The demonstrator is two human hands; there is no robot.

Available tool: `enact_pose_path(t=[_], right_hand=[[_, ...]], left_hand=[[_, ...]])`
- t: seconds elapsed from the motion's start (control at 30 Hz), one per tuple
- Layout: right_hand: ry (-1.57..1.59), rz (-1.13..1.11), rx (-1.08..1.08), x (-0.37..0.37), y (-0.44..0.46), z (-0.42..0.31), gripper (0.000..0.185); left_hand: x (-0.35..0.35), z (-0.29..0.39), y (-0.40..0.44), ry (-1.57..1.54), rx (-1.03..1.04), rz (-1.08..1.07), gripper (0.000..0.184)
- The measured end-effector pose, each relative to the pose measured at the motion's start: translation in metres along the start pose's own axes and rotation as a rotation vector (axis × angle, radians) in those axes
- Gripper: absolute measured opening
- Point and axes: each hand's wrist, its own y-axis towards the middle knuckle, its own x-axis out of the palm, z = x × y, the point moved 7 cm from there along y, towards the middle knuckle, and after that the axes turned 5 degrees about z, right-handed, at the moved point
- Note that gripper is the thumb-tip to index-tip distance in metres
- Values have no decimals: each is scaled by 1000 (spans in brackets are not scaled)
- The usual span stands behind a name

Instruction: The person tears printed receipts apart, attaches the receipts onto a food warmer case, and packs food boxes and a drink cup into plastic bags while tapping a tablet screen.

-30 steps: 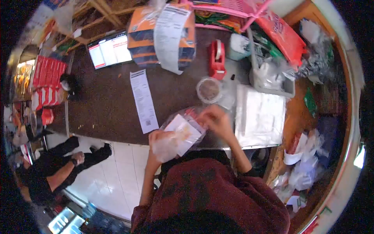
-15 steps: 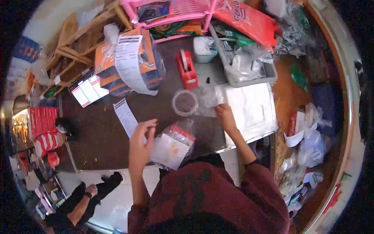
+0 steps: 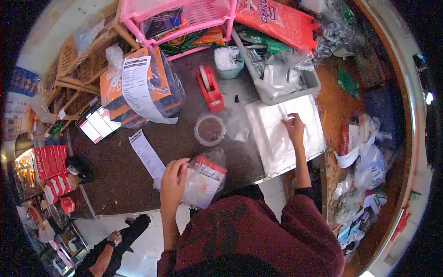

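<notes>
My right hand (image 3: 294, 128) is over a stack of white plastic sheets or bags (image 3: 272, 138), its fingers curled into a pinch at the surface. Whether a sheet is caught between the fingertips cannot be made out. My left hand (image 3: 173, 181) has its fingers stretched out beside a clear plastic bag (image 3: 203, 182) that holds red and white packets. That bag lies at the table's near edge. A round clear tub (image 3: 209, 130) with brown contents stands between the hands, and a loose clear plastic piece (image 3: 237, 125) lies next to it.
A red tape dispenser (image 3: 210, 90), a pale green container (image 3: 229, 62) and a grey basket of plastic bags (image 3: 288, 90) stand behind. Left are a receipt (image 3: 146, 154), a phone or tablet (image 3: 98, 123) and bagged orange boxes (image 3: 138, 87). Another person's arm (image 3: 104, 258) shows lower left.
My right hand has moved right, from the loose clear plastic by the tub onto the white stack. My left hand has come closer against the bag of packets. The view has shifted slightly.
</notes>
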Motion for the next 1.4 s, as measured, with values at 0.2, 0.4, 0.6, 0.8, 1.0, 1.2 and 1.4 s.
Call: enact_pose_path(t=[0.2,0.4,0.6,0.8,1.0,1.2,1.4], right_hand=[[-653,89,-255,-46,-3,-76,51],[293,-88,-819,-67,12,-354,24],[232,398,-1204,-32,166,-549,14],[-30,217,-1231,54,278,-559,21],[-310,8,-1134,68,257,-575,31],[-386,126,-1485,18,233,-601,18],[-107,302,-1347,-29,213,-634,22]], left_hand=[[-17,9,14,62,-7,56,16],[-14,14,26,81,64,109,17],[55,-65,-17,219,-7,-89,24],[39,-47,-23,99,-124,-3,24],[37,-34,-13,236,-153,0,22],[27,-42,8,103,-52,67,21],[-29,26,68,144,109,176,18]])
